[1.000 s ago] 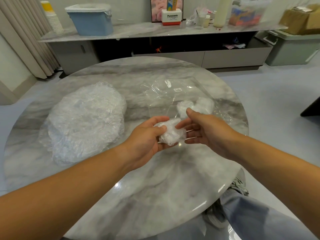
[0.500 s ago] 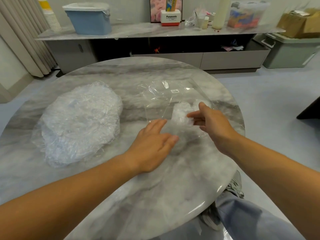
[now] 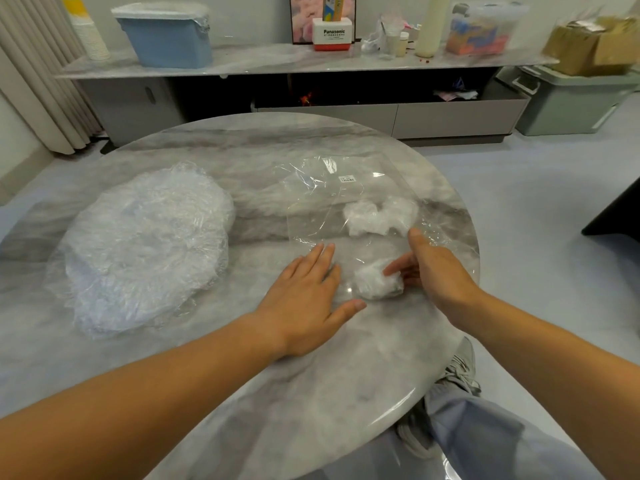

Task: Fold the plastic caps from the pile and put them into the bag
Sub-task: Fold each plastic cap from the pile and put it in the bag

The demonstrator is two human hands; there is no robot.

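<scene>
Your left grip (image 3: 304, 292) is lying flat, released, on the near edge of the bag (image 3: 311, 216). Your right grip (image 3: 433, 271), released too, is touching the folded cap (image 3: 375, 284) with straight fingers at that bag's mouth.

One crumpled folded cap (image 3: 379, 282) touches my right hand (image 3: 433, 268); two more folded caps (image 3: 377, 216) lie beyond it in the flat clear bag (image 3: 322, 209); the loose pile (image 3: 145, 244) lies left of my left hand (image 3: 304, 292).

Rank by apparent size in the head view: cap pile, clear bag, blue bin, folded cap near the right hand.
Largest: cap pile and clear bag, about alike; the bag's edges are hard to trace.
Then blue bin, though farther off.
Smallest: folded cap.
</scene>
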